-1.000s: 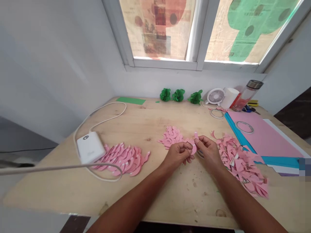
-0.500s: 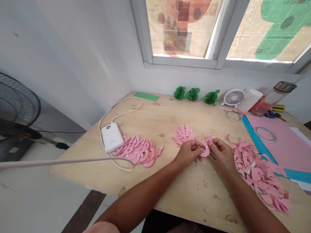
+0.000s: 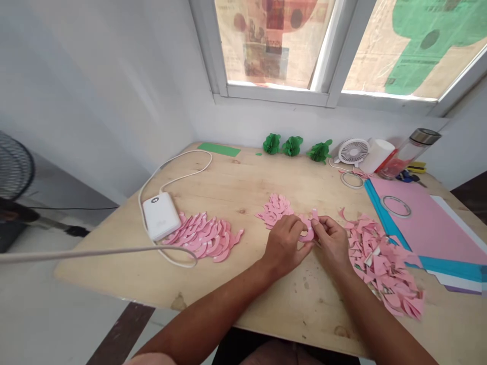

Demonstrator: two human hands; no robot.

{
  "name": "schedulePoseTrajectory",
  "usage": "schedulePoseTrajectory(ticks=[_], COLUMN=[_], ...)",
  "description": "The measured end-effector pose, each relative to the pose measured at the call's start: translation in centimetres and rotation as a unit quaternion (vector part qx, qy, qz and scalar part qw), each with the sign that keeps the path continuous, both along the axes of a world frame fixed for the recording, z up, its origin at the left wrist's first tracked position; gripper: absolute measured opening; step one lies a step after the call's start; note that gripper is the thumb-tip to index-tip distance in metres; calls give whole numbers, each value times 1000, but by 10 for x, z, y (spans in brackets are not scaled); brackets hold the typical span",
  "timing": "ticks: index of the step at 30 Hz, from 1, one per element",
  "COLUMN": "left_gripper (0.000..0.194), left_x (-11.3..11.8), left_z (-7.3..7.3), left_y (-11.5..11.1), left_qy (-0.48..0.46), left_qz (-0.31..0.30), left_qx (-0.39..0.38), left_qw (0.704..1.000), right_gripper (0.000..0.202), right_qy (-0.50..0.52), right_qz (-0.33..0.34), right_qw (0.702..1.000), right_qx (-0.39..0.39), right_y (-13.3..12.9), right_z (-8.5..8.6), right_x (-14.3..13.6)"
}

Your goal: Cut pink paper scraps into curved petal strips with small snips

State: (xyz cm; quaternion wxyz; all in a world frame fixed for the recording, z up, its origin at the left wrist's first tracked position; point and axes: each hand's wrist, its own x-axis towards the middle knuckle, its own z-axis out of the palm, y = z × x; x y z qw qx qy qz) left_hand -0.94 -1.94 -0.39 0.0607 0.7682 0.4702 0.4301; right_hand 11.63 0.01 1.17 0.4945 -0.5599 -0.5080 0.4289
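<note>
- Head view: the left hand (image 3: pixel 287 243) and the right hand (image 3: pixel 332 237) meet over the counter (image 3: pixel 236 187), in front of the person, around 1 curved pink paper piece (image 3: pixel 309 234).
- Right hand: thumb and forefinger pinch the piece near its upright end, which carries a pale patch.
- Left hand: fingers bent at the piece's left side, thumb reaching toward the right hand; cannot tell whether it grips or only touches.
- Just behind the left hand: a small heap of pink petal-like cuttings (image 3: pixel 277 207), flat on the counter.
- Beside the right forearm: a larger, loose pile of pink scraps (image 3: pixel 386 266), mixed shapes.
- Left of the hands, well apart: overlapping curved pink pieces (image 3: pixel 211 235), several with pale spots; their left edge meets a white power bank (image 3: pixel 162 215) with a white cable (image 3: pixel 95 253) looping around it.
- Far right: a pink sheet (image 3: pixel 426 230) over a blue sheet (image 3: pixel 452 268); 1 pale ring (image 3: pixel 399 216) lies on the pink sheet.
- Rear edge, near the wall: 3 green paper ornaments (image 3: pixel 292 146) in a row, a green strip (image 3: pixel 219 149) to their left, a small white fan (image 3: pixel 353 151) to their right.
- Rear right corner: a clear bottle (image 3: pixel 407 152) with a metallic cap, standing upright, pinkish contents visible low down.
</note>
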Motion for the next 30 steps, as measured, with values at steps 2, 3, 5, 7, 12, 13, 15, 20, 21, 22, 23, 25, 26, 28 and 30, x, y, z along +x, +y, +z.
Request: schedulePoseTrajectory(ticks=[2,3,5,7,12,13,15,20,21,22,23,25,26,28,30], left_gripper=[16,14,10,7,4,5,9,0,2,3,3,4,6,16,22], left_x=[0,0,1,3,3,1,-8,-52,-62,-71,-79,-92,-96,-100,-99], left_z=[0,-1,-2,-2,4,7,11,6,3,0,-4,-8,-10,-12,-12], left_y=[1,1,1,2,5,3,-4,-46,-56,-66,-74,-88,-93,-100,-102], left_qy=[28,39,54,55,25,18,13,76,95,114,130,159,167,171,168], left_qz=[0,0,0,3,9,9,18,117,143,172,200,256,283,327,334], left_qx=[10,13,18,20,-8,-24,-65,-122,-125,-130,-128,-123,-117,-97,-83], left_qw=[1000,999,998,998,1000,999,998,983,977,970,963,946,937,924,924], right_gripper=[24,24,23,23,25,24,24,27,26,26,26,24,23,22,22], right_qy=[7,13,26,35,28,23,18,12,10,6,2,-4,-5,-1,5], right_qz=[-4,-3,3,11,44,51,58,78,84,90,94,101,104,107,103], right_qw=[1000,1000,1000,999,999,998,998,997,996,996,996,995,995,994,995], right_qx=[4,5,8,10,12,10,5,-9,-9,-8,-6,-4,-2,3,10], right_y=[1,1,2,3,4,4,4,3,2,2,1,0,-1,-2,-2], right_z=[0,-1,-3,-6,-7,-6,-4,-1,-1,-1,-1,0,0,0,1], right_x=[1,1,3,5,8,8,8,5,5,5,5,5,5,5,6])
